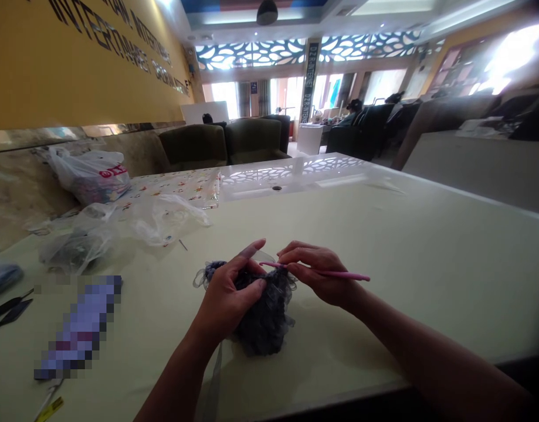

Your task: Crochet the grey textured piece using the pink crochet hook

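Observation:
A dark grey, ruffled crochet piece (267, 325) hangs over the table in front of me, with loose ribbon loops along its edges. My left hand (236, 293) is closed on its upper left part, thumb across the front and index finger raised. A sheer grey ribbon passes over that finger, and a strip of ribbon (214, 381) trails down below the wrist. In my right hand (319, 269) a pink crochet hook (343, 274) is pinched between thumb and fingers. Its tip points left, at the top edge of the piece between both hands.
Black scissors (9, 312) and a blurred-out bluish item (82, 328) lie at the left. Behind them are a clear plastic bag with dark contents (75, 249), crumpled clear plastic (163, 220) and a filled white carrier bag (95, 176). Dark armchairs (194, 143) stand beyond the white table (427, 252); people sit far back.

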{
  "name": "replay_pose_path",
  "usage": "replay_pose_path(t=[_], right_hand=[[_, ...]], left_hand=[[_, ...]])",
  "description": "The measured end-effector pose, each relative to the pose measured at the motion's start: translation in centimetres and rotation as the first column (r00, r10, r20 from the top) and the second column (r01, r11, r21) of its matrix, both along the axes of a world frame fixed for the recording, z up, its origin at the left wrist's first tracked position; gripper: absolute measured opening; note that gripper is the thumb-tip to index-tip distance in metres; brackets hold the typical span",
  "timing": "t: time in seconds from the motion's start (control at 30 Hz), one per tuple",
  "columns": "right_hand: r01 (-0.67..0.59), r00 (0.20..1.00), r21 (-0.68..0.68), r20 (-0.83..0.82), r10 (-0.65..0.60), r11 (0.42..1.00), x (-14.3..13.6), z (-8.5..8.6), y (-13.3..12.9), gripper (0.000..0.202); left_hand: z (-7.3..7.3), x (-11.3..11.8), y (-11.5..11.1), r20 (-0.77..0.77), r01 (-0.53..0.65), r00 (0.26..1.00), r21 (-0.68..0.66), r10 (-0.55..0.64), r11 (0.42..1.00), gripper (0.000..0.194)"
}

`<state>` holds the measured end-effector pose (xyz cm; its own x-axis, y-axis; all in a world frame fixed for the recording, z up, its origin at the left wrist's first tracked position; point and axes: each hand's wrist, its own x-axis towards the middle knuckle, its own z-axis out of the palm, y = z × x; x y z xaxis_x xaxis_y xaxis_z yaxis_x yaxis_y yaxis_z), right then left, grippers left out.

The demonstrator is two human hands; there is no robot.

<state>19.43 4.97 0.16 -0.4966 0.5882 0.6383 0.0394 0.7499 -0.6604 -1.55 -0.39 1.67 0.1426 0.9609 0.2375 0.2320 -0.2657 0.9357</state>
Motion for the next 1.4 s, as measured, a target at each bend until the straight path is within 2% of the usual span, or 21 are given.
replay_pose_path(t=[0.2,0.57,0.87,0.97,1.1,1.27,1.4], right_hand=[[-0.015,1.000,-0.029,-0.008,0.014,0.999,0.0,-0.1,0.0,0.019],[-0.033,0.999,-0.076,-0.015,0.032,0.997,-0.1,0.1,-0.2,0.021],[-0.063,0.997,-0.075,-0.044,0.060,0.995,-0.2,0.2,-0.1,0.019],[-0.054,0.998,-0.061,-0.048,0.051,0.997,-0.2,0.2,-0.1,0.018],[-0.026,0.999,-0.014,-0.047,0.026,1.000,-0.2,0.2,0.0,0.017],[-0.011,0.999,0.009,-0.046,0.011,1.000,-0.3,0.0,-0.1,0.016],[-0.004,0.999,0.015,-0.044,0.004,1.000,-0.3,0.0,0.0,0.016]], left_hand=[[-0.2,-0.1,0.1,0.009,-0.005,1.000,-0.036,0.006,0.999,0.064],[-0.4,-0.5,0.3,0.053,0.034,0.998,-0.107,-0.028,0.994,0.064],[-0.6,-0.7,0.1,0.050,0.020,0.999,-0.075,-0.016,0.997,0.064],[-0.8,-0.4,-0.1,-0.039,-0.044,0.998,0.046,0.046,0.998,0.064],[-1.2,0.0,-0.3,-0.180,-0.081,0.974,0.292,0.139,0.953,0.064],[-1.4,0.0,-0.4,-0.232,-0.071,0.960,0.346,0.158,0.936,0.055],[-1.4,0.0,-0.3,-0.245,-0.083,0.952,0.376,0.185,0.923,0.056]])
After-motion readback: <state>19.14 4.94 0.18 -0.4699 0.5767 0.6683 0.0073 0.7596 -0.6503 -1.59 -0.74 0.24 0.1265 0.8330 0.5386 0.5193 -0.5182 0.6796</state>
